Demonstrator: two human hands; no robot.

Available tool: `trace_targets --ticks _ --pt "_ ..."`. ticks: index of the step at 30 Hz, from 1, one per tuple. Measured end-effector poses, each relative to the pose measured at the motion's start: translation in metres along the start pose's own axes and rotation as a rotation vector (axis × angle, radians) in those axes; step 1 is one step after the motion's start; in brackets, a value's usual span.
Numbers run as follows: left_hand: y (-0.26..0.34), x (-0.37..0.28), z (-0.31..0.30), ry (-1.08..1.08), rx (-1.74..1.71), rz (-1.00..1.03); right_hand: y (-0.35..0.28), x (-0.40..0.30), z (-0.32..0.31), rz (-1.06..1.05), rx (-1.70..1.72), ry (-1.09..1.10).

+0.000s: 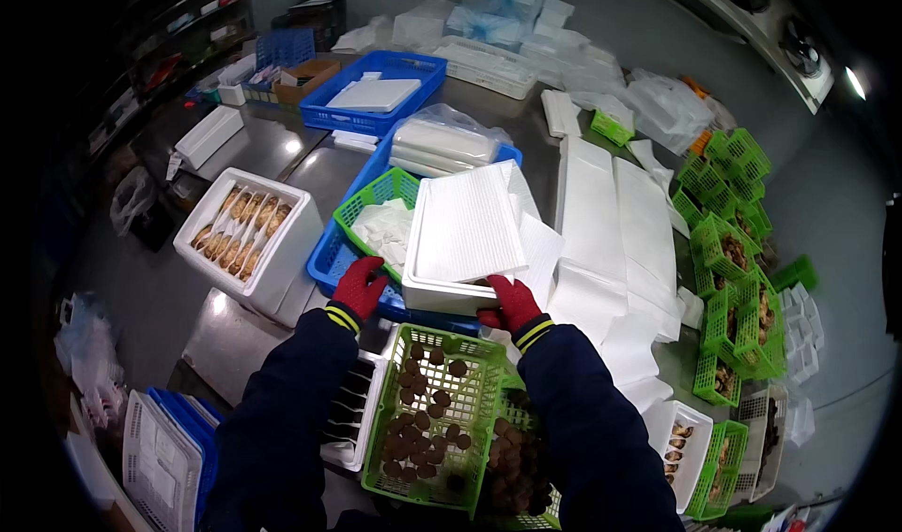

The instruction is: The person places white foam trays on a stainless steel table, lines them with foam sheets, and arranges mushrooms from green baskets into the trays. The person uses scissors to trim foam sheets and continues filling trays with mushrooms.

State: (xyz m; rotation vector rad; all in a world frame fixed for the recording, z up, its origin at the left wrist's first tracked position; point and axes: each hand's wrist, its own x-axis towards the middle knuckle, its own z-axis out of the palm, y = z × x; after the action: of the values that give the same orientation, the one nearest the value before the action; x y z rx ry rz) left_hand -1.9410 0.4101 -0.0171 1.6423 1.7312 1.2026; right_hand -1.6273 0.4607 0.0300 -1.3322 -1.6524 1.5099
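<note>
My right hand (513, 303), in a red knit glove, grips the near right corner of a white foam box (444, 298). A ribbed white sheet (465, 225) covers most of the box's top; a sliver of something dark shows beneath its near edge. To the left of the box, my left hand (361, 287) is gloved too, fingers apart and holding nothing. It is beside a green basket (349, 211) with crumpled white paper (384, 229). Below my hands, a green plastic crate (375, 426) holds many loose dark brown round truffle-like pieces (409, 440).
At left stands a foam box of mushrooms (246, 232) in rows. Blue trays (328, 250) lie under the basket and box. White sheets (592, 208) spread along the right. Green baskets (733, 320) are stacked at far right. Another heap of brown pieces (518, 468) lies near my right forearm.
</note>
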Motion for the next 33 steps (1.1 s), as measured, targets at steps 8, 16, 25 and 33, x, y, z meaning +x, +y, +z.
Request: trace_targets --ticks 8,16,25,33 --pt "0.048 -0.039 -0.018 -0.042 -0.127 -0.001 -0.042 -0.063 -0.008 0.344 0.501 0.216" --pt "0.117 -0.098 -0.004 -0.045 -0.107 0.063 0.018 -0.251 -0.076 0.182 0.675 0.323" --pt "0.246 -0.220 0.075 -0.386 -0.197 0.067 0.087 -0.478 -0.125 0.224 0.807 0.766" --pt "0.385 -0.413 0.251 -1.006 -0.296 0.091 0.184 -0.720 -0.164 0.186 0.886 1.121"
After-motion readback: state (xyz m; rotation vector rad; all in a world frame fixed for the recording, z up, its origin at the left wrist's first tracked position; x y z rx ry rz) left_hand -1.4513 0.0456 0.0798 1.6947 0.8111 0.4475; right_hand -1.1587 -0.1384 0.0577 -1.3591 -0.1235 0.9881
